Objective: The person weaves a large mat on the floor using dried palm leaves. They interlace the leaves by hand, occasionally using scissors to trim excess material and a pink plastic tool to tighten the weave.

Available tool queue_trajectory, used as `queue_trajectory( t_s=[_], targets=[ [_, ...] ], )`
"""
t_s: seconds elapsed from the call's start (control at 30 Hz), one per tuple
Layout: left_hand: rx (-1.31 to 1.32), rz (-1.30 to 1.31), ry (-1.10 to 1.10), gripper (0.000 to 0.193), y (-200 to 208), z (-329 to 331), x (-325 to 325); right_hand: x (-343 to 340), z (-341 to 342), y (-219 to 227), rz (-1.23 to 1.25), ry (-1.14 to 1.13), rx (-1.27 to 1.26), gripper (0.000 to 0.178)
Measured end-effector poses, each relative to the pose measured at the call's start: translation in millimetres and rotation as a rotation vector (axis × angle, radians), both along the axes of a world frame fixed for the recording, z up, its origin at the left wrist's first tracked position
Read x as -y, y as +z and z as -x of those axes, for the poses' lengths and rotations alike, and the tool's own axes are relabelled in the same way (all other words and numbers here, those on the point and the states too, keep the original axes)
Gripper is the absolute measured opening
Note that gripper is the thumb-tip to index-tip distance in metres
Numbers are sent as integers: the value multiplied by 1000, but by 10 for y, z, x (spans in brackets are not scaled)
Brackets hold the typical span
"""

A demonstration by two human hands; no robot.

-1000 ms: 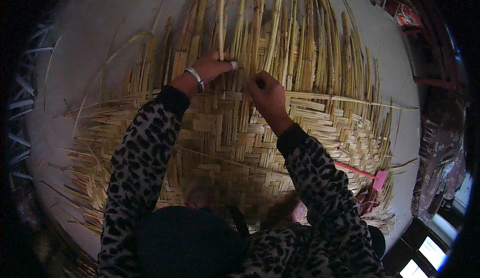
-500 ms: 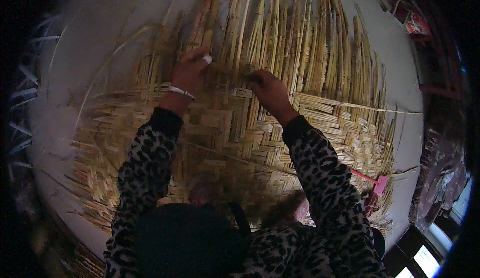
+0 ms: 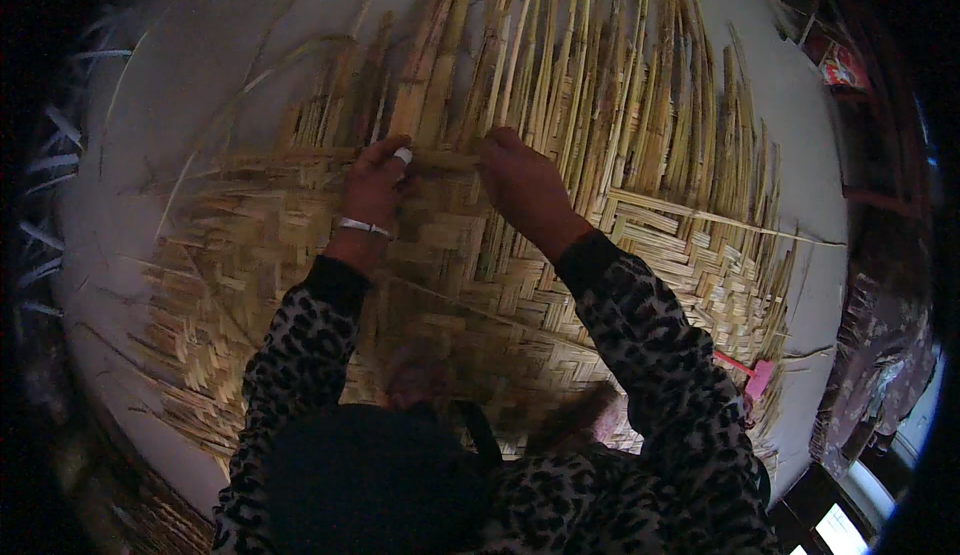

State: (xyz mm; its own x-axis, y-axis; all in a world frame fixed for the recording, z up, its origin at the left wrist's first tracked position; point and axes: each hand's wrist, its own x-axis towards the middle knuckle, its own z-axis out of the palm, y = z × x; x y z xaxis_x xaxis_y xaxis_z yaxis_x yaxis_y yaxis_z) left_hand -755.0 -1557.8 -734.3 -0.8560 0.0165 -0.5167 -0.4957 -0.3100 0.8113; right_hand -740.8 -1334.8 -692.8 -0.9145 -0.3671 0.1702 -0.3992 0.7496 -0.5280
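A large mat of flat split-cane strips (image 3: 540, 300) lies before me, woven in a stepped pattern. Long loose cane strips (image 3: 590, 65) fan out from its far edge. One flat crosswise strip (image 3: 443, 160) runs between my hands along that edge. My left hand (image 3: 372, 193), with a white wrapping on one digit and a pale band at the wrist, is closed at this strip's left part. My right hand (image 3: 528, 187) pinches at its right part, fingertips partly hidden behind the knuckles.
A pink-red hammer-shaped tool (image 3: 758, 378) lies on the mat's right side. One thin cane strip (image 3: 735, 223) crosses the right part of the weave and sticks out past its edge. Dark patterned cloth (image 3: 868, 365) hangs at the far right. Pale slats (image 3: 50, 163) stand at the left.
Both hands have come nearer to me, the right one also leftward, closer to the left. The crosswise strip between them now lies against the weave's far edge. My view has shifted slightly.
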Motion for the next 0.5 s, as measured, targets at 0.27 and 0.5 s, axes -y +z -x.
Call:
queue_trajectory(
  t_s=[0.27,0.5],
  targets=[
    [-184,-63,-284,25,231,21,293,316,183,-109,-127,-64,198,22],
    [-341,367,-468,30,220,765,173,341,171,-118,97,-323,210,23]
  ],
)
